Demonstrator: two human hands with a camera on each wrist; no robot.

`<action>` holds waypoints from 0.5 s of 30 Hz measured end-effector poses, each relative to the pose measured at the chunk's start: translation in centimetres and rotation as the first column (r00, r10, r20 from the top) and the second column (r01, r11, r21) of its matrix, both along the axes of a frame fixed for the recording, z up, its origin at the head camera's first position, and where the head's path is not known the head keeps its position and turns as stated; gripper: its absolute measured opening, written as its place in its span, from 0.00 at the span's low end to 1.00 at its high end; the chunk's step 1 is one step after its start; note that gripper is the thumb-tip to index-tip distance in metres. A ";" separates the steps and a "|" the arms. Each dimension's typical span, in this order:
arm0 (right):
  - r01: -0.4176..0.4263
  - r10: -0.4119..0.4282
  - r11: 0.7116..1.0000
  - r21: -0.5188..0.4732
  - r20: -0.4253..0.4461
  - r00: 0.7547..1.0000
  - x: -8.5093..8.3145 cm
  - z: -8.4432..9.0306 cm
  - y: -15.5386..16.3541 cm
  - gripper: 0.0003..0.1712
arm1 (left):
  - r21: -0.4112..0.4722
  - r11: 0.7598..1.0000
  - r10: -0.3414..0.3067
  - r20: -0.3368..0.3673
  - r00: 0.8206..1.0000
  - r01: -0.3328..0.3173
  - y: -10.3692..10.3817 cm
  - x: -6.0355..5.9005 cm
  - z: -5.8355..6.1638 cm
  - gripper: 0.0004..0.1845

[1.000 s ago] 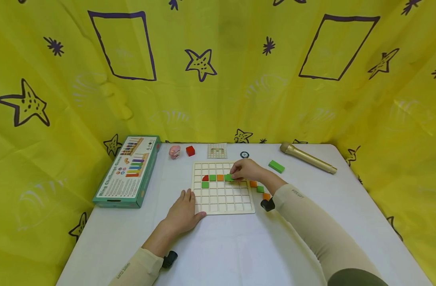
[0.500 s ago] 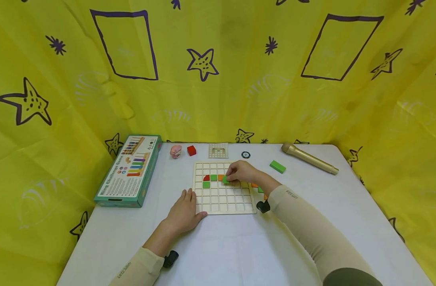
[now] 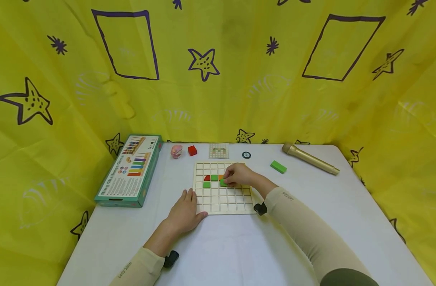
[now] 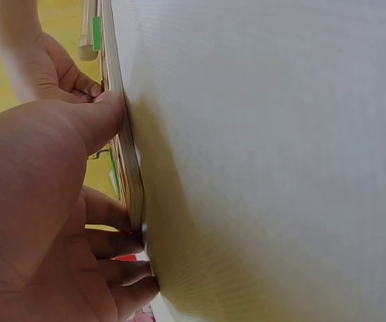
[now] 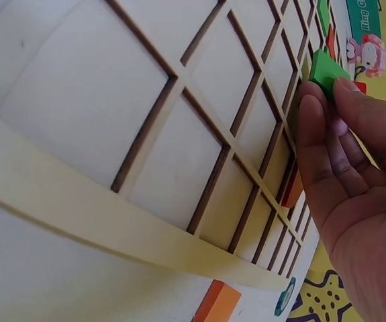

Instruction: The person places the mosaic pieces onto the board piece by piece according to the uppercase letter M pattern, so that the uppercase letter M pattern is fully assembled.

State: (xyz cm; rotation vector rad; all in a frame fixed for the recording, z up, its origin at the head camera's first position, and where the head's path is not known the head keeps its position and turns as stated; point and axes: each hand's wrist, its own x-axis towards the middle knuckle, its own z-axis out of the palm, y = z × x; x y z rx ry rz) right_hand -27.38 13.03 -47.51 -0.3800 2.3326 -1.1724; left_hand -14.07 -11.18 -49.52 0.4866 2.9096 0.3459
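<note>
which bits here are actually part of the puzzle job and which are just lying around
In use: grid board, green tile pinched by right hand, left hand steadying the board, placed red tile.

Lying about: game box, microphone, pink toy.

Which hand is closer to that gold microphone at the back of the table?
The right hand. It is over the grid board, left of the gold microphone. The left hand rests at the board's near left edge, farther away.
</note>
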 end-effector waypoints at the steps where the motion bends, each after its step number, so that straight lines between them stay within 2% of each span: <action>1: 0.000 0.000 1.000 0.001 0.001 1.000 0.0 -0.1 0.0 0.04 | 0.003 1.000 0.000 0.001 1.000 0.000 0.0 0.0 0.0 0.48; 15: -0.035 0.039 0.998 0.056 -0.068 0.997 0.4 -0.2 -0.4 0.04 | 0.009 1.000 0.000 0.000 1.000 0.000 0.0 0.1 0.0 0.48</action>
